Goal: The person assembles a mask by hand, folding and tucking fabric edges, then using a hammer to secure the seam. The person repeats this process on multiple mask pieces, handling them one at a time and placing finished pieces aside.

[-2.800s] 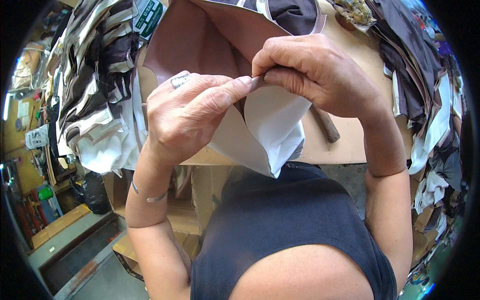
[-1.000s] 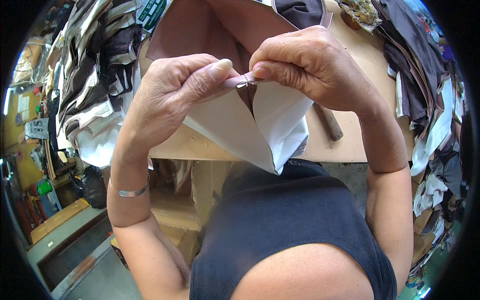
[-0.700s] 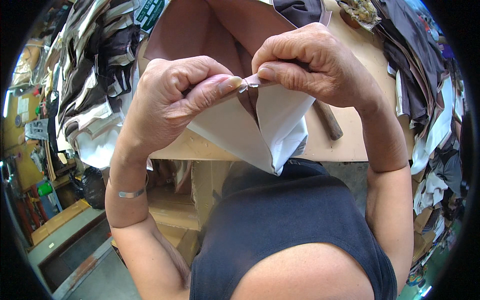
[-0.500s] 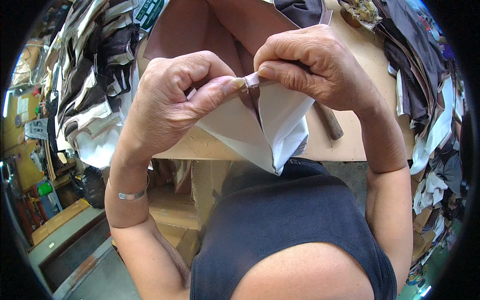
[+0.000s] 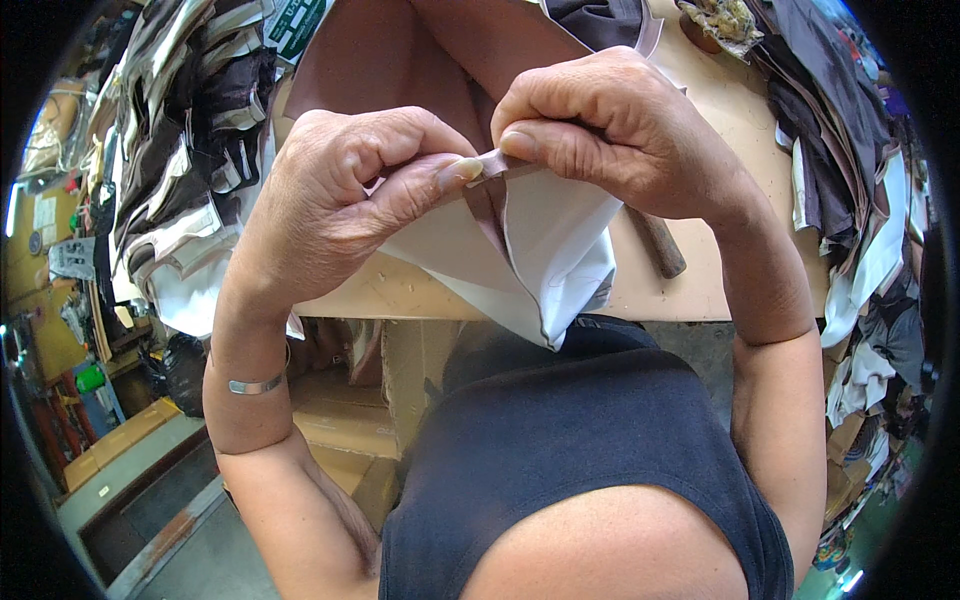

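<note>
Between my two hands is a sheet-like piece (image 5: 570, 225), white on one face and brownish pink on the other, its kind not clear. My left hand (image 5: 365, 185) is closed, thumb over bent fingers, pinching the edge of its folded top seam. Close beside it my right hand (image 5: 610, 135) pinches the same seam, thumb tip a short way from the left thumb. A small pale fold shows between the thumbs. Below the hands the white part hangs to a point over the table's front edge. The fingertips behind the fold are hidden.
A wooden tool handle (image 5: 655, 243) lies on the tan table (image 5: 690, 285), right of the white piece. Stacks of dark and white cut pieces (image 5: 180, 180) stand at the left, more dark pieces (image 5: 835, 130) at the right. A bowl of yellowish fibre (image 5: 722, 25) sits at the back right.
Both hands still pinch the seam. My right hand has shifted slightly left, and my left forearm has moved a little left. The small fold between the thumbs has changed shape.
</note>
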Demonstrator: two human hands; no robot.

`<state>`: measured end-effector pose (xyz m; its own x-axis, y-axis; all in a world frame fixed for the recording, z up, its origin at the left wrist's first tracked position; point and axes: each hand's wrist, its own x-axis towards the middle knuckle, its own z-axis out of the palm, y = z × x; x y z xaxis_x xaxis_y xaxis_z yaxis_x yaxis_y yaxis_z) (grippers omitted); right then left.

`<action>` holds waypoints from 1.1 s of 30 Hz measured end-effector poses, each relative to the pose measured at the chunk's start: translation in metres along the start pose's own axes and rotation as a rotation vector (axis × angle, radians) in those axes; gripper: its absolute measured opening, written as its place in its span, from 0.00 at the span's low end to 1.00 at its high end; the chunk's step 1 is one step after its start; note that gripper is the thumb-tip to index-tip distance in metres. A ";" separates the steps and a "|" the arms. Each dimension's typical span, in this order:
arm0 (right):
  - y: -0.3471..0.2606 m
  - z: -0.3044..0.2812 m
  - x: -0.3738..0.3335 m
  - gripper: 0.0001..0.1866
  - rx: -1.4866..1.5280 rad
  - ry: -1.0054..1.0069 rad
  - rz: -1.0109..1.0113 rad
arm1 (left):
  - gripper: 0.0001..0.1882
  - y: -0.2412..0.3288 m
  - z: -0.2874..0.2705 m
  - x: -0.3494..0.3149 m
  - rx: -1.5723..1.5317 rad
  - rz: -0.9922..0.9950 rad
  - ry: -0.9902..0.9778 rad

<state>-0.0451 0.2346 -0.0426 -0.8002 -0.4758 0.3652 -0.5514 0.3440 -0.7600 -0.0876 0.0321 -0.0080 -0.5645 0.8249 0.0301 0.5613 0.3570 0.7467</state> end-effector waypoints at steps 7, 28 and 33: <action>-0.002 0.002 0.006 0.09 0.093 -0.037 0.034 | 0.06 0.001 0.003 0.000 0.099 0.044 0.027; -0.005 -0.003 0.005 0.11 -0.032 -0.142 0.082 | 0.05 0.004 0.007 -0.004 0.065 -0.032 0.039; -0.015 0.002 0.001 0.09 -0.161 -0.064 -0.055 | 0.05 0.009 -0.001 -0.001 0.015 0.025 -0.060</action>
<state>-0.0373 0.2270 -0.0319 -0.7539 -0.5460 0.3654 -0.6288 0.4386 -0.6420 -0.0827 0.0338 -0.0010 -0.5131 0.8583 0.0085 0.5843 0.3420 0.7360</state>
